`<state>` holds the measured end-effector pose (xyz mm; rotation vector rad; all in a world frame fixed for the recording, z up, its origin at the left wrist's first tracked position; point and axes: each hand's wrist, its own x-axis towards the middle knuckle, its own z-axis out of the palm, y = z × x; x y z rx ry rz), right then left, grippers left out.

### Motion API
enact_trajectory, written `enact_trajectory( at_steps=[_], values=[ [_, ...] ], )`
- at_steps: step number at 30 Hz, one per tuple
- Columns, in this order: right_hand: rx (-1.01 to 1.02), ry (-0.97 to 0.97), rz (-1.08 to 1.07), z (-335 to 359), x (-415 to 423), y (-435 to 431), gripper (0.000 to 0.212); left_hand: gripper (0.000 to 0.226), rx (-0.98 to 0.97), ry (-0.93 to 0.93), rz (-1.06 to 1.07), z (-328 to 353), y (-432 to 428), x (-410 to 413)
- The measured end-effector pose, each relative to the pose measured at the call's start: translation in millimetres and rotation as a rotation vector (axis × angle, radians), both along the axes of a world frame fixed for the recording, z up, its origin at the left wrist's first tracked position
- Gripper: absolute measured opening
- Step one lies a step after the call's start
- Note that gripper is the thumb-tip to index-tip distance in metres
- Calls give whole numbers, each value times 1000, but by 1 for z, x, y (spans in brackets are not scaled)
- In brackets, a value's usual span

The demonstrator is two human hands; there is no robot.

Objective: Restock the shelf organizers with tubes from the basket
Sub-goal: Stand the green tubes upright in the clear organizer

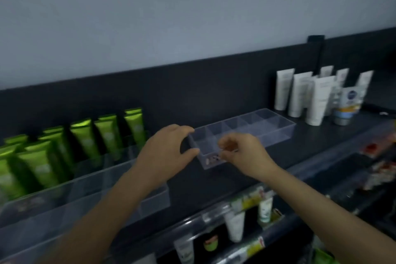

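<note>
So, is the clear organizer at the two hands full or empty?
Empty. Every compartment of the clear organizer shows only the dark shelf through it; nothing stands inside.

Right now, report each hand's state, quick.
Left hand: grips the end of the clear plastic compartment organizer.
Right hand: pinches its front wall.

Between green tubes (85, 137) left and white tubes (300, 94) right, the clear organizer (267, 126) lies open-topped.
</note>
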<state>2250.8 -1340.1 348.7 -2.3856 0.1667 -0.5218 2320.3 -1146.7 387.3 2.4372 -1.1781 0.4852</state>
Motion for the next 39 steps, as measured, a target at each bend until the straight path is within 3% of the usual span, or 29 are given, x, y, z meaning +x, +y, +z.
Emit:
enact_trajectory(
  at_steps=[9, 16, 20, 23, 27, 34, 37, 39],
  values=[
    [121, 128, -353, -79, -137, -150, 16, 45, 153, 200, -348, -69, -186, -87],
    [114, 423, -533, -186, -227, -224, 14, 39, 382, 361, -483, -158, -279, -138],
    [156, 580, -596, -248, -273, -248, 37, 34, 547, 435, -490, -216, -308, -152],
    [217, 730, -654, -286, -298, -258, 21, 30, 666, 470, -488, -259, -320, -159],
    [255, 813, -675, -328, -317, -258, 28, 24, 778, 507, -480, -306, -333, -163],
    [289, 889, -652, -359, -334, -254, 37, 16, 821, 609, -359, -377, -357, -163],
    [265, 863, -639, -357, -339, -254, 16, 15, 794, 658, -291, -398, -366, -161],
    [183, 830, -641, -355, -343, -258, 21, 18, 758, 710, -275, -413, -371, -158]
  ],
)
